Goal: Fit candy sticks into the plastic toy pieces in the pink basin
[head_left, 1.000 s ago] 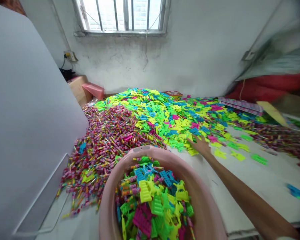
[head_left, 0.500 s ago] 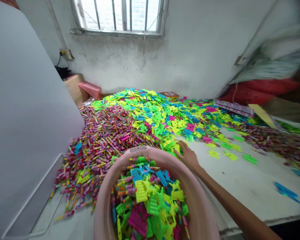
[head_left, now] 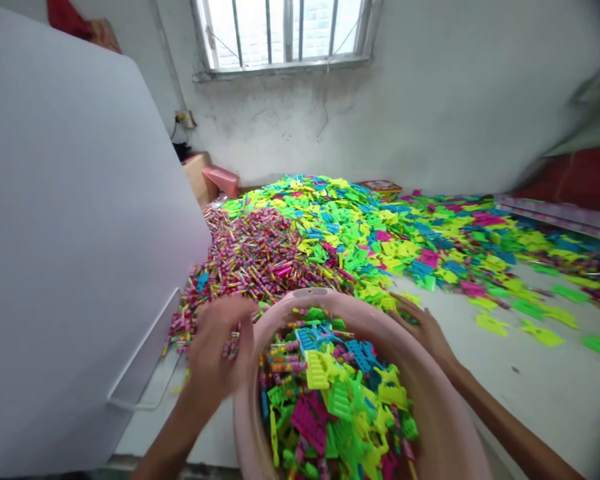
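A pink plastic basin [head_left: 447,363] stands before me, holding flat plastic pieces in yellow, green, blue and magenta [head_left: 337,400], mixed with small candy-like tubes [head_left: 285,367]. My left hand [head_left: 223,337] hovers beside the basin's left rim over the tube pile, somewhat blurred, thumb and fingers apart and nothing visible in them. On the opposite side, my right hand [head_left: 425,330] rests by the outer rim with its fingers spread, close to loose yellow-green pieces [head_left: 375,291]. Whether its fingertips touch the rim or the pieces, I cannot tell.
Behind the basin lie a heap of colourful plastic pieces [head_left: 340,207] and a pile of striped tubes [head_left: 260,250]. A white panel [head_left: 90,233] rises at the left. A pink container [head_left: 221,180] and a box [head_left: 385,189] sit by the wall under the window [head_left: 285,30].
My left hand has come into view at the basin's left side. The view has turned left, so the scene sits further right. My right hand stays by the rim.
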Tool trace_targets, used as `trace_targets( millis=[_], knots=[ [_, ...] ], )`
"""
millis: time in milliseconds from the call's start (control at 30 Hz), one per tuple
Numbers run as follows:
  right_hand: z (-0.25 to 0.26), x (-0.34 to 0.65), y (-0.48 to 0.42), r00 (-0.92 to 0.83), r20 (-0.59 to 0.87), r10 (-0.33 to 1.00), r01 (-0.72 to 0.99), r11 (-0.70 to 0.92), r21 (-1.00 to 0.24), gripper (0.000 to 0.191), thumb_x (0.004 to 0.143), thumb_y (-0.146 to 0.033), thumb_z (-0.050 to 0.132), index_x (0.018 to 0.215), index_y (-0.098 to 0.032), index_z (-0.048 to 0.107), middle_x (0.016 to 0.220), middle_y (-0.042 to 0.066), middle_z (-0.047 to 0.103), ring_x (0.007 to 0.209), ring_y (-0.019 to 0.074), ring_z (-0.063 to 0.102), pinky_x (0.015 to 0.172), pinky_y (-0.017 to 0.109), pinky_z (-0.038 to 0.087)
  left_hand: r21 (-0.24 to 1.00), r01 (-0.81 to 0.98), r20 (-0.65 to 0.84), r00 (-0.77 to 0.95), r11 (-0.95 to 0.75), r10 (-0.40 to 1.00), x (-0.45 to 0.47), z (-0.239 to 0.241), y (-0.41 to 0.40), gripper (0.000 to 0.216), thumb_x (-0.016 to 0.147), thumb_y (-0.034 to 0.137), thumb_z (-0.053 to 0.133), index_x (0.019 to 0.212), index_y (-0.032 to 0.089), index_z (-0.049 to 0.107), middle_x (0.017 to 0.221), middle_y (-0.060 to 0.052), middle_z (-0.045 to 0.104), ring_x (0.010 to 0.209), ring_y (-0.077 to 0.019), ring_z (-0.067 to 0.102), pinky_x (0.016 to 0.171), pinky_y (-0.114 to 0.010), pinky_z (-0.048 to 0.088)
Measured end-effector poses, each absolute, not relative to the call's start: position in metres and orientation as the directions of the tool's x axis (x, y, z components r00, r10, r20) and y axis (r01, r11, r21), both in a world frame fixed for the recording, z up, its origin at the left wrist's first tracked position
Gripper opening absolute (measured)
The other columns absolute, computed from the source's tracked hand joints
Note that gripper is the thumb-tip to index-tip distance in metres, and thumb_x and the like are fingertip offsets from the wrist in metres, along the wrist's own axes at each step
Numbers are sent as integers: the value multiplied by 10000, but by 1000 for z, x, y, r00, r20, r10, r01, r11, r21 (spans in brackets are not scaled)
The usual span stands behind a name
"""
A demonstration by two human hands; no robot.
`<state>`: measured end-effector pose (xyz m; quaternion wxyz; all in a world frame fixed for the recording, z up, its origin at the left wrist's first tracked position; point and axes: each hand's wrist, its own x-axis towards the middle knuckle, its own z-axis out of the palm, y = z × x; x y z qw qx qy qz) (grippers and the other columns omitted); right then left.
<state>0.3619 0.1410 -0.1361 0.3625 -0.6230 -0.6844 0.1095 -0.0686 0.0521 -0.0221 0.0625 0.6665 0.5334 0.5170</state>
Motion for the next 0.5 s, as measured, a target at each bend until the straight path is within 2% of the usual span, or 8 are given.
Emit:
trace_targets(
  millis=[67, 100, 200, 267, 333, 433, 500],
  knots=[
    [-125, 358, 142, 70, 359, 931, 734, 195, -650, 525, 790, -756, 490, 738, -263, 662, 1305, 111, 709, 1287, 418, 583, 1201, 681, 112, 545, 763, 597, -61, -349, 800, -82, -31, 77, 317, 975, 318, 618, 1256, 173, 623, 1292, -123, 632, 1192, -274, 605, 1035, -525, 493],
    [-118, 355, 142, 100, 360, 927, 715, 185, -674, 528, 769, -767, 503, 729, -264, 660, 1277, 113, 722, 1287, 425, 580, 1199, 680, 125, 496, 810, 578, -38, -313, 815, -87, -36, 92, 323, 962, 292, 633, 1255, 155, 627, 1293, -143, 632, 1231, -297, 583, 1071, -553, 454],
    [-94, 346, 140, 228, 355, 907, 649, 130, -750, 508, 750, -749, 535, 799, -260, 664, 1179, 132, 752, 1188, 433, 641, 1121, 650, 331, 405, 874, 514, 25, -269, 858, -96, -53, 135, 351, 925, 273, 679, 1244, 133, 637, 1300, -170, 627, 1250, -328, 571, 1068, -570, 451],
    [-78, 339, 136, 293, 342, 893, 601, 106, -792, 485, 753, -720, 564, 848, -253, 660, 1093, 126, 766, 1073, 416, 688, 975, 579, 489, 367, 887, 478, 77, -279, 875, -95, -65, 154, 330, 946, 318, 662, 1233, 155, 635, 1291, -128, 632, 1180, -284, 617, 1003, -518, 516],
    [-62, 331, 128, 318, 326, 890, 557, 103, -824, 469, 752, -698, 598, 880, -251, 656, 946, 94, 770, 940, 381, 718, 807, 489, 562, 348, 890, 457, 114, -296, 882, -91, -76, 163, 314, 973, 344, 627, 1237, 175, 628, 1284, -99, 632, 1120, -245, 642, 954, -468, 552],
    [-38, 315, 110, 292, 290, 912, 480, 123, -869, 463, 712, -676, 686, 916, -262, 648, 636, 0, 669, 747, 324, 726, 649, 391, 564, 350, 890, 447, 115, -291, 887, -86, -88, 166, 317, 979, 349, 617, 1248, 180, 622, 1285, -102, 630, 1097, -237, 648, 931, -450, 564],
    [-22, 300, 96, 247, 233, 941, 374, 129, -918, 452, 645, -637, 778, 871, -270, 644, 566, -31, 611, 694, 301, 721, 621, 358, 555, 365, 891, 447, 85, -268, 891, -85, -92, 165, 315, 979, 351, 618, 1241, 177, 623, 1271, -102, 637, 1079, -231, 653, 924, -449, 566]
  ],
)
